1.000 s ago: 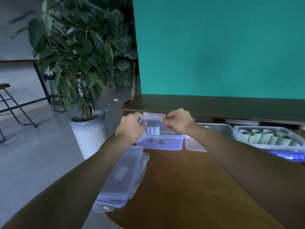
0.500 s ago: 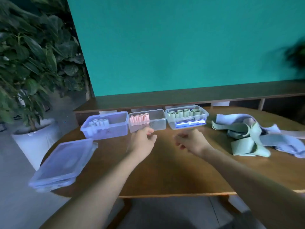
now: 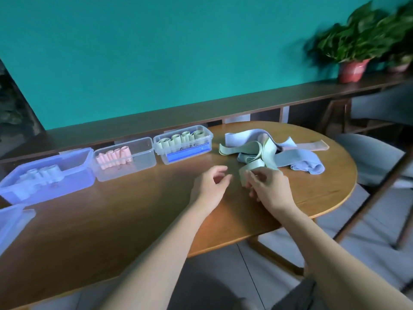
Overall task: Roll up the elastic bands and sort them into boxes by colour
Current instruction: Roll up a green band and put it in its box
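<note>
Green elastic band (image 3: 251,170), one end of it, is now pinched in the right hand (image 3: 269,190) at centre frame, where half a second ago both hands hovered empty; the left hand (image 3: 210,186) waits beside it, fingers loosely curled; loose bands (image 3: 290,153) lie tangled right of centre; three boxes (image 3: 125,156) of rolls line the wooden table (image 3: 111,220), upper left.

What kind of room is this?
Probably a lounge or office break area: a round wooden table, a long wall shelf under a teal wall, potted plants, and a cushioned chair.
</note>
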Available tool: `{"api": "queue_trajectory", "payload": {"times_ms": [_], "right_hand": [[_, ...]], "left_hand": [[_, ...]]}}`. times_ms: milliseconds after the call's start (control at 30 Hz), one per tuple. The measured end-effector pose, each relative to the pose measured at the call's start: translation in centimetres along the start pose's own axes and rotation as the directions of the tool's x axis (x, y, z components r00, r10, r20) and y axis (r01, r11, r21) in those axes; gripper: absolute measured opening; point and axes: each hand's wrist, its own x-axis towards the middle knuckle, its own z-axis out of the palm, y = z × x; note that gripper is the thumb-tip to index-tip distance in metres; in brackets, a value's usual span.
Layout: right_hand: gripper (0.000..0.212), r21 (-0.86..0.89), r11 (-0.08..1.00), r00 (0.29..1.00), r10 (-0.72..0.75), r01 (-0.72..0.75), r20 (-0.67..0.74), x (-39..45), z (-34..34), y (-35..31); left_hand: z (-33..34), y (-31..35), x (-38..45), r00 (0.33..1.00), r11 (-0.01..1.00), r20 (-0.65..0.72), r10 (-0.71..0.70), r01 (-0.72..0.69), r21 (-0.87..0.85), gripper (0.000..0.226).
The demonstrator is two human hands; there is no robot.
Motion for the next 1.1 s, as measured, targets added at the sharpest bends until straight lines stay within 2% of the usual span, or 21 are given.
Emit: {"api": "queue_trajectory", "payload": {"times_ms": [167, 300, 500, 733, 900, 1000, 1100], "right_hand": [[0.034, -0.009, 1.0, 0.999, 0.011, -0.012, -0.046, 0.8, -1.2, 1.3], [0.031, -0.01, 1.0, 0.999, -0.011, 0.011, -0.031, 0.7, -1.0, 1.4], [0.029, 0.016, 1.0, 0.999, -0.025, 0.024, 0.022, -0.4, -0.2, 0.5], [0.026, 0.049, 0.997, 0.994, -0.057, 0.052, 0.091, -2.4, 1.7, -1.3], [0.01, 0.092, 0.986, 0.978, -0.149, 0.137, 0.144, -3.6, 4.9, -3.4], [0.028, 0.124, 0.969, 0.954, -0.234, 0.213, 0.188, -3.7, 7.1, -5.0], [0.036, 0.145, 0.938, 0.93, -0.335, 0.314, 0.151, -3.4, 8.6, -7.4]], "left_hand": [[2.2, 1.3, 2.3, 0.992, 0.999, 0.119, 0.047, -0.044, -0.031, 0.031], [2.6, 1.2, 2.7, 0.992, 0.995, 0.124, 0.027, -0.015, -0.096, 0.029], [0.2, -0.1, 1.0, 0.999, 0.956, 0.029, -0.035, 0.041, -0.289, 0.026], [-5.7, -1.9, -1.8, 0.99, 0.944, -0.072, -0.121, 0.093, -0.317, 0.028], [-9.5, -2.1, -3.0, 0.977, 0.941, -0.164, -0.137, 0.076, -0.331, 0.02], [-11.7, -1.3, -3.5, 0.967, 0.93, -0.216, -0.135, 0.048, -0.365, 0.016], [-13.9, -0.3, -3.9, 0.964, 0.922, -0.243, -0.112, 0.01, -0.386, 0.015]]}}
